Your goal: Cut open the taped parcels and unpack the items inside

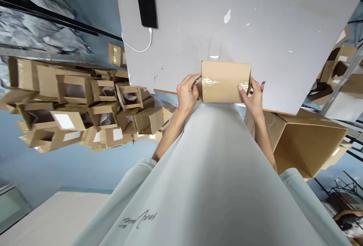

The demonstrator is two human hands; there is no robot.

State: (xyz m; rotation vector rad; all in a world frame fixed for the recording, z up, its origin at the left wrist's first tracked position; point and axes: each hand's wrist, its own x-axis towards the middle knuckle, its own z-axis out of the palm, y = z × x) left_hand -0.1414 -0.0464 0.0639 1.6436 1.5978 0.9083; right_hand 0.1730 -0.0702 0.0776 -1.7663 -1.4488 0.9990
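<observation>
A small brown cardboard box (226, 81), with clear tape across its side, is at the table's near edge, close against my body. My left hand (188, 91) is closed at the box's left end, its fingers curled on the edge beside a flap. Its right end is gripped by my right hand (253, 96), with the thumb on the taped side. Just beyond the right fingers shows a small red and black object (262, 86). I cannot tell whether that hand holds it or it lies on the table.
A black phone (146, 5) with a white cable (143, 50) lies on the grey table (193, 22), among scraps of paper. Several opened cardboard boxes (75, 91) are heaped on the floor at left. A large open carton (310, 145) stands at my right.
</observation>
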